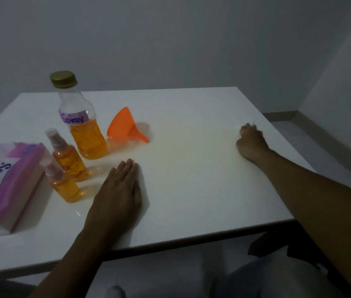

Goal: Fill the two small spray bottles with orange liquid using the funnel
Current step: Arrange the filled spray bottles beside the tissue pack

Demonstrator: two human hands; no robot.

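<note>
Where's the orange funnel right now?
Head view, left of centre: the orange plastic funnel lies on its side on the white table, just right of the gold-capped bottle.

1. The large bottle (pixel 82 125) stood upright on the left rear part of the tabletop (pixel 191 179).
2. The funnel (pixel 125 125) lay on its side just right of the large bottle, with its spout pointing right.
3. The far spray bottle (pixel 67 157) stood just in front of the large bottle and a little to its left. The near spray bottle (pixel 62 183) stood just in front of that one.
4. The tissue pack (pixel 4 181) lay left of both spray bottles, at the tabletop's left edge.
5. The left hand (pixel 118 190) rested flat on the tabletop, right of the near spray bottle and in front of the funnel.
6. The right hand (pixel 250 143) rested on the tabletop well apart, toward the right edge.
</note>
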